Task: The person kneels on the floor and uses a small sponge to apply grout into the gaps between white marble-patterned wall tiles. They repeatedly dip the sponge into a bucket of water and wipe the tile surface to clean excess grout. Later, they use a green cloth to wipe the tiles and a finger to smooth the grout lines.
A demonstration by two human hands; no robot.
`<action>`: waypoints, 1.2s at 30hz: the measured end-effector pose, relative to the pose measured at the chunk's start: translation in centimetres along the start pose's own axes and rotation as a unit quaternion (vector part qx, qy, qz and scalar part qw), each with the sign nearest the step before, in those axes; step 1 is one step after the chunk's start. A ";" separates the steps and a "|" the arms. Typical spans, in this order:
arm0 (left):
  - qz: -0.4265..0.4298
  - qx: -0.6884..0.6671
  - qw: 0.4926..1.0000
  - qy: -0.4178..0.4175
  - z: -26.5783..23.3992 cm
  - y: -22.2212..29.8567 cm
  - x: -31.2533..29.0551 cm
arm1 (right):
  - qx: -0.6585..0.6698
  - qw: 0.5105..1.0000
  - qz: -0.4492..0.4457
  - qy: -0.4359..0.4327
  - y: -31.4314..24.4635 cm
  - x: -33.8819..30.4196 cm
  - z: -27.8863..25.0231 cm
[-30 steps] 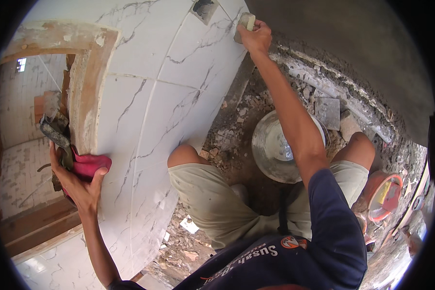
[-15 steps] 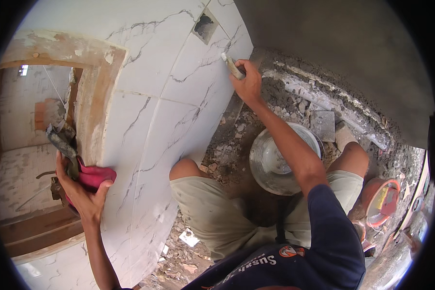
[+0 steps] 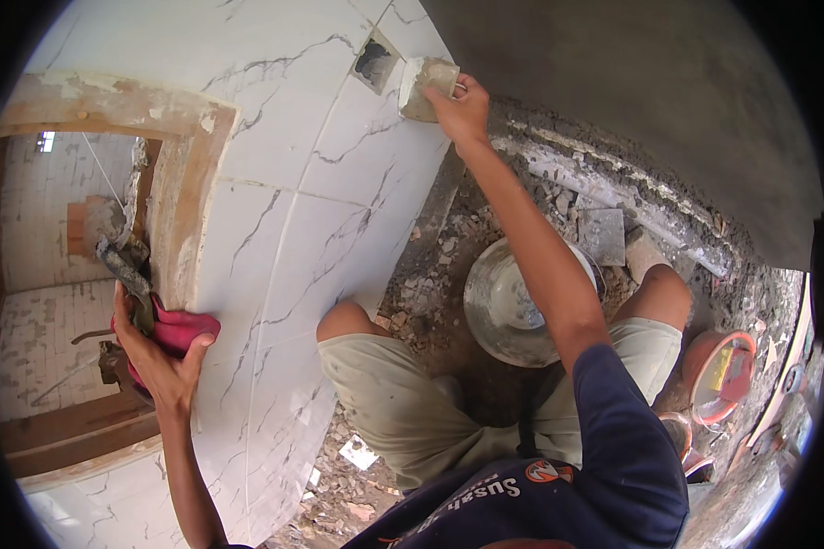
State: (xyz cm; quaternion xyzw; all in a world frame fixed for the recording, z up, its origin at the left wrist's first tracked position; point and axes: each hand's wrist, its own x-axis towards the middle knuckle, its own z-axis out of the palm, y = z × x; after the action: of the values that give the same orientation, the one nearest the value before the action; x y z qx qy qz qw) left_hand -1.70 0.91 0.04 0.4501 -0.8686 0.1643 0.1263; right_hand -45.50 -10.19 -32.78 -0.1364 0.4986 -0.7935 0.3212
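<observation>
My right hand (image 3: 462, 112) grips a flat square scraper (image 3: 428, 89), beige-grey with white paste along its left edge. It is held against the white marble-patterned wall tiles (image 3: 339, 215), right beside the square cut-out (image 3: 374, 62). My left hand (image 3: 163, 373) is open, thumb spread from the fingers, resting against a red cloth (image 3: 178, 329) at the edge of the wooden-framed opening (image 3: 178, 197). Just above those fingers sits a dark, dirt-crusted tool (image 3: 126, 263) whose kind is unclear.
A round bucket (image 3: 485, 311) with whitish contents stands between my knees. Rubble (image 3: 430, 274) covers the ground around it. A pipe (image 3: 604, 194) runs along the foot of the grey plastered wall (image 3: 632, 82). An orange-rimmed tub (image 3: 696, 375) sits on the right.
My right hand has moved slightly up and left. The scraper has turned from edge-on to show its broad face by the cut-out. My left hand stays in place.
</observation>
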 end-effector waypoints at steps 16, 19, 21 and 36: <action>0.003 -0.006 1.000 0.008 0.1 0.2 0.1 | -0.268 0.960 0.062 0.059 1.8 2.1 -4.2; 0.003 -0.017 1.000 0.005 0.6 0.3 0.8 | -0.288 0.942 0.118 0.122 -1.3 4.0 -0.8; -0.012 -0.010 1.000 0.000 -0.4 0.3 0.0 | -0.249 0.962 0.080 0.072 -3.8 2.3 2.1; -0.023 -0.021 1.000 -0.001 -0.4 0.7 0.0 | -0.292 0.904 -0.308 -0.047 3.1 -4.6 -1.1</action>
State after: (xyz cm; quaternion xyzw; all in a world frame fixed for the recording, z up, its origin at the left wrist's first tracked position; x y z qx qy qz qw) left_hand -2.24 1.39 0.30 0.4676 -0.8613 0.1428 0.1381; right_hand -41.49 -7.36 -35.53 -0.4081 0.6256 -0.6642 0.0298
